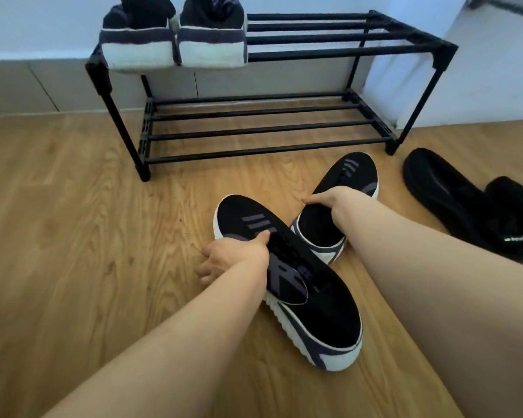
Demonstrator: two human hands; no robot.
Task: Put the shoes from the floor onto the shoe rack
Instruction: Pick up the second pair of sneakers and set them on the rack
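Two black sneakers with white soles lie on the wooden floor in front of a black two-tier shoe rack [287, 129]. The near sneaker [311, 309] points away from me, and my left hand [233, 257] grips its left side near the laces, thumb on top. Behind it lies the far sneaker [349, 173], angled to the right, with my right hand [329, 200] closed on the edge of its opening. A matching pair [175, 40] stands on the left end of the rack's top tier, heels toward me.
A pair of all-black shoes [453, 200] lies on the floor at the right, beside the rack's right leg. The rack stands against a white wall [43, 25]. Its lower tier and the right part of the top tier hold nothing.
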